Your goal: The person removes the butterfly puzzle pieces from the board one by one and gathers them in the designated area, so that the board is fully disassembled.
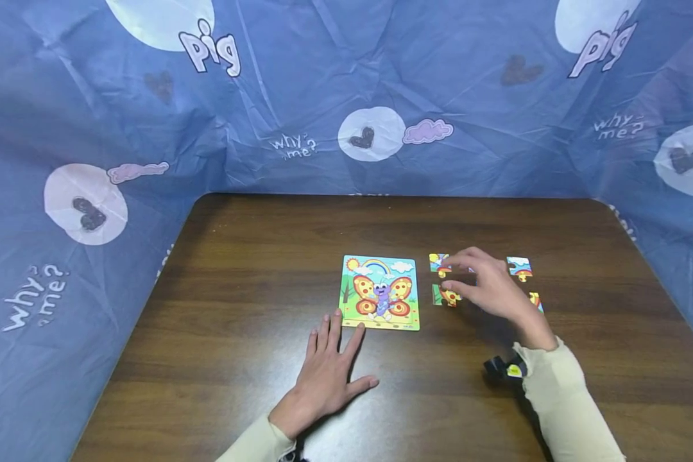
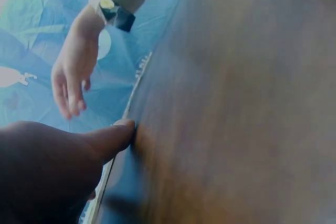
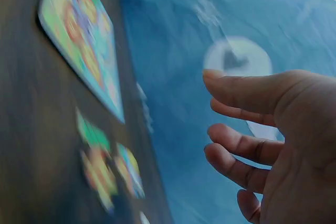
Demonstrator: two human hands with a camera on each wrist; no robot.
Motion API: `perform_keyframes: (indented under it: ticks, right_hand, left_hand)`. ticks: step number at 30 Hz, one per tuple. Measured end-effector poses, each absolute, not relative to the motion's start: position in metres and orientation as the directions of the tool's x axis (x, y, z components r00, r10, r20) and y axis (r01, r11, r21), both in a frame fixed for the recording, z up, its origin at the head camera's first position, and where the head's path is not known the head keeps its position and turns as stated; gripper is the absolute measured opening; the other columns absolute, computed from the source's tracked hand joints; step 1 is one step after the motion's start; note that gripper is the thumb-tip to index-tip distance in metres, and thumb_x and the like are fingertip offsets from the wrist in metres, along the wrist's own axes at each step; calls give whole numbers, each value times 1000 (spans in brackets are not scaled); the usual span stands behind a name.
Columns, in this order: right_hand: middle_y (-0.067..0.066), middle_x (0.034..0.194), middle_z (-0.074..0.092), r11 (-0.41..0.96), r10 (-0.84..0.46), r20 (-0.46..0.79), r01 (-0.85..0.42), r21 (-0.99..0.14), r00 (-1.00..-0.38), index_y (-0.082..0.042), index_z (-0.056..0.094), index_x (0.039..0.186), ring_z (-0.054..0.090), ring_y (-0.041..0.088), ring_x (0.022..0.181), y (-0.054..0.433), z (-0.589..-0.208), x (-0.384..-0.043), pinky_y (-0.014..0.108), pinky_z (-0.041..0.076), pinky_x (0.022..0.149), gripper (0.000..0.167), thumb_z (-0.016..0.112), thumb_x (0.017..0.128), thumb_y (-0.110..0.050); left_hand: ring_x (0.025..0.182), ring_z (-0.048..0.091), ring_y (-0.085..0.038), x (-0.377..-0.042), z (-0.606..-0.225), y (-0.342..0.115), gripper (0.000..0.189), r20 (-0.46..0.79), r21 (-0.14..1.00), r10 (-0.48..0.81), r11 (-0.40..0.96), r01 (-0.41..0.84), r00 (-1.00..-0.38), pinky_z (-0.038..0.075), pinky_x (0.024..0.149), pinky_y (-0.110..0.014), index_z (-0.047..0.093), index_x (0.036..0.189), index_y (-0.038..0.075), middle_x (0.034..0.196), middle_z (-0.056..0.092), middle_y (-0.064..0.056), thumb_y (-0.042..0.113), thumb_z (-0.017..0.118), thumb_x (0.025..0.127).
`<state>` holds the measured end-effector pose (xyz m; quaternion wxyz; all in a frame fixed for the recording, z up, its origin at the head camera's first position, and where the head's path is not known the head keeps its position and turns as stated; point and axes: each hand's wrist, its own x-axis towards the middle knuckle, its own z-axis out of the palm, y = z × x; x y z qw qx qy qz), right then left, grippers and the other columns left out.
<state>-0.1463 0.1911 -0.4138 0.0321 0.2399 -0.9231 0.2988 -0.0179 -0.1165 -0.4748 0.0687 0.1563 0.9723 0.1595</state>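
Observation:
A square picture puzzle board (image 1: 381, 292) with a butterfly, sun and rainbow lies flat on the table. My left hand (image 1: 326, 375) rests palm down in front of it, fingers spread, with fingertips right at the board's lower left edge. Over the loose jigsaw pieces to the right hovers my right hand (image 1: 491, 282), partly covering them. In the right wrist view this hand (image 3: 273, 135) has loosely bent fingers and a thumb apart from them, with nothing between. A green-cornered piece (image 3: 97, 166) appears blurred below the board there.
Near the right hand lie a sun piece (image 1: 439, 262), a cloud piece (image 1: 520, 267) and a piece at the wrist (image 1: 536, 300). The brown wooden table (image 1: 254, 256) has rounded far corners. Blue printed sheeting (image 1: 300, 77) surrounds it on the back and sides.

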Motion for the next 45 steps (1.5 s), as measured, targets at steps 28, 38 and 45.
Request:
perform_keyframes:
  ticks: [28, 38, 45]
  right_hand:
    - [11, 116, 62, 799, -446, -27, -385, -461, -895, -11, 65, 131, 57, 24, 104, 34, -465, -130, 42, 42, 80, 63, 83, 79, -41]
    - [10, 113, 61, 809, -423, -26, -364, -461, -906, -13, 67, 130, 57, 23, 103, 31, -465, -129, 42, 42, 81, 64, 86, 75, -39]
    - [7, 109, 62, 785, -474, -10, -418, -457, -880, -22, 71, 122, 55, 19, 97, 33, -466, -131, 38, 39, 75, 51, 85, 77, -40]
  left_hand:
    - [152, 20, -49, -14, -483, -119, 85, -66, 301, 321, 909, 288, -945, 25, 119, -63, 38, 155, 16, 165, 18, -28, 67, 56, 89]
    - [152, 21, -49, -14, -481, -119, 85, -76, 300, 316, 912, 280, -946, 25, 119, -63, 38, 155, 16, 165, 19, -28, 67, 55, 89]
    - [152, 20, -48, -14, -481, -118, 86, -94, 298, 313, 915, 273, -945, 23, 120, -63, 36, 156, 18, 165, 17, -27, 68, 55, 89]
